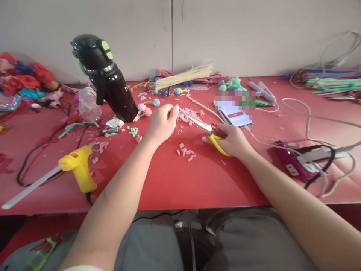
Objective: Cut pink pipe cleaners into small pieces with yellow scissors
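My right hand [232,140] grips a pair of scissors [199,122] with yellow and dark red handles. The blades point left, towards my other hand, and look nearly closed. My left hand [165,122] is closed in a pinch just beyond the blade tips; whatever sits between its fingertips is too small to make out. Beneath and behind the blades lies a scatter of short pink fuzzy pieces [191,114]. More pink pieces [186,151] are strewn nearer to me. Pink pompom-like balls [144,109] rest left of my left hand.
A black bottle [120,90] stands at the left, behind a yellow glue gun [80,167]. Bundled pipe cleaners [184,77] lie along the back. A lit phone [237,114] is beyond my right hand. Right of it are a purple box [296,160] and white cables [308,116].
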The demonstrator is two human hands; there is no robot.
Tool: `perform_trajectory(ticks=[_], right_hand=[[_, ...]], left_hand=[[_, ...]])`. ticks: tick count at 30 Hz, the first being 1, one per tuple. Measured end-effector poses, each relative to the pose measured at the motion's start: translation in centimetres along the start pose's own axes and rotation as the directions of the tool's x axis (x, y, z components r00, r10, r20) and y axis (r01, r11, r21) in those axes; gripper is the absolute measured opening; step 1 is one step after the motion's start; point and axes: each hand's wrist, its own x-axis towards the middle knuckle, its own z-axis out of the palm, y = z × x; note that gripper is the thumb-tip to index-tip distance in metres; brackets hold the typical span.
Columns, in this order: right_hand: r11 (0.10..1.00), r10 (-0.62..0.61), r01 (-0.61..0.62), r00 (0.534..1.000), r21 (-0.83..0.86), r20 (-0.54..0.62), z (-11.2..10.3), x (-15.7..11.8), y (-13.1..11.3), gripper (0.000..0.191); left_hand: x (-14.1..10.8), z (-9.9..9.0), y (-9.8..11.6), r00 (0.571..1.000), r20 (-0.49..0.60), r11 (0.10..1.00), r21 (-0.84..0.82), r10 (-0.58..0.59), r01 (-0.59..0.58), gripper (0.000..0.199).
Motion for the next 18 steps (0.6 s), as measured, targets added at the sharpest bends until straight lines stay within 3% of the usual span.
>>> perform_trajectory(ticks=[18], right_hand=[[1.0, -0.009, 0.009, 1.0, -0.024, -0.009, 0.2, 0.24, 0.59, 0.075]], left_hand=[[0.08, -0.12, 0.34, 1.0, 0.02, 1.0, 0.026, 0.003, -0.004, 0.047]])
